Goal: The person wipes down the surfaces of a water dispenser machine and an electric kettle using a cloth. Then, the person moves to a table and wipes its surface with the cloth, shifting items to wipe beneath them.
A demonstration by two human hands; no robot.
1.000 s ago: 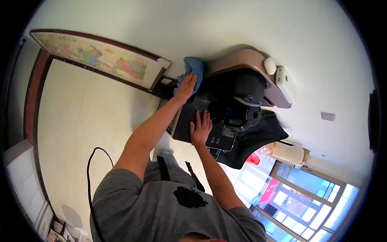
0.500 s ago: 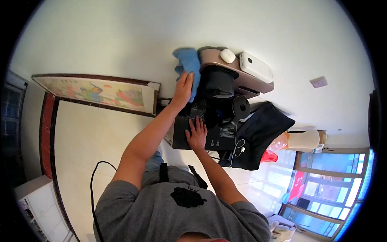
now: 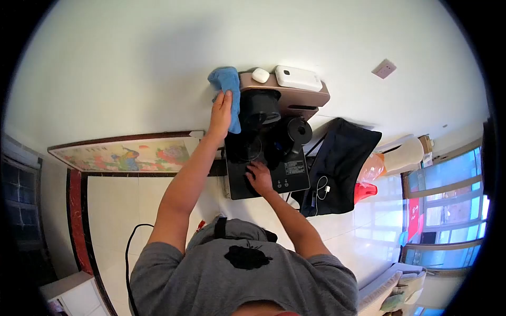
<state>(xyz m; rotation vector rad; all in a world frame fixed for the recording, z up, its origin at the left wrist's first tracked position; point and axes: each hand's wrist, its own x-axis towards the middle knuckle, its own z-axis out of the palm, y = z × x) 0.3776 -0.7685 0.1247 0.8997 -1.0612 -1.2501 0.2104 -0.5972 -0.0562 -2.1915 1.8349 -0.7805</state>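
Note:
A blue cloth [image 3: 227,87] is in my left hand [image 3: 220,117], pressed against the side of a rose-gold and black appliance [image 3: 308,96] by the wall. My right hand [image 3: 259,178] rests on the glossy black top panel [image 3: 240,181], its fingers spread a little and nothing seen in them. Beyond that hand stand a black pot-like container [image 3: 260,107] and a black kettle [image 3: 296,132]. On the appliance's upper edge sit a small white case [image 3: 260,75] and a white power bank [image 3: 298,78].
A framed picture [image 3: 126,155] leans at the wall on the left. Right of the appliance hangs a black cloth or bag [image 3: 342,163] with a white cable [image 3: 319,189] on it. Beside it are a red bag [image 3: 365,191] and a wall socket [image 3: 384,68]. A sofa [image 3: 392,282] shows lower right.
The view has swung, so the appliance appears further left. My left hand and the cloth stay at the appliance's side. My right hand's fingers are more bent on the panel.

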